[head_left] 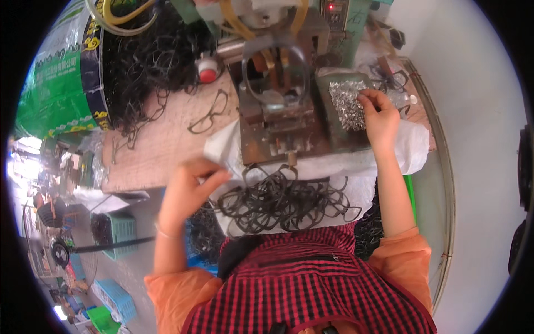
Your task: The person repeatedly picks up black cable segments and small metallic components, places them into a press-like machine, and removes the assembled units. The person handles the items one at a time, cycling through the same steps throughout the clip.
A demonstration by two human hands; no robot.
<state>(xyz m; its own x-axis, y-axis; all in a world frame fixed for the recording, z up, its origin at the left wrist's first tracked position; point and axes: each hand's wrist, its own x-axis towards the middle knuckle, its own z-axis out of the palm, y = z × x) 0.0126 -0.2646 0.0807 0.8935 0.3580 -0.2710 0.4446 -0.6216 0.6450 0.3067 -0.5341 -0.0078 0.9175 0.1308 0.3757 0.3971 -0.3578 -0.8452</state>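
My right hand (381, 119) is over the edge of a heap of tiny silvery metal parts (347, 106) at the right of the machine. Its thumb and fingertips are pinched together; whatever they hold is too small to make out. My left hand (192, 186), smeared by motion, hovers left of a tangled pile of black eyeglass frames (278, 203); its fingers are curled, and I cannot tell whether they hold anything. That pile lies on white cloth in front of me. Between my hands stands the bench machine (278, 131), with a round clear lens-like disc (276, 72) in front of its upper part.
A red push button (208, 75) sits left of the machine. One loose eyeglass frame (210, 114) lies on the wooden table (142, 167). A large heap of black frames (156, 55) fills the back left beside a green sack (58, 78). A pale wall (478, 139) bounds the right.
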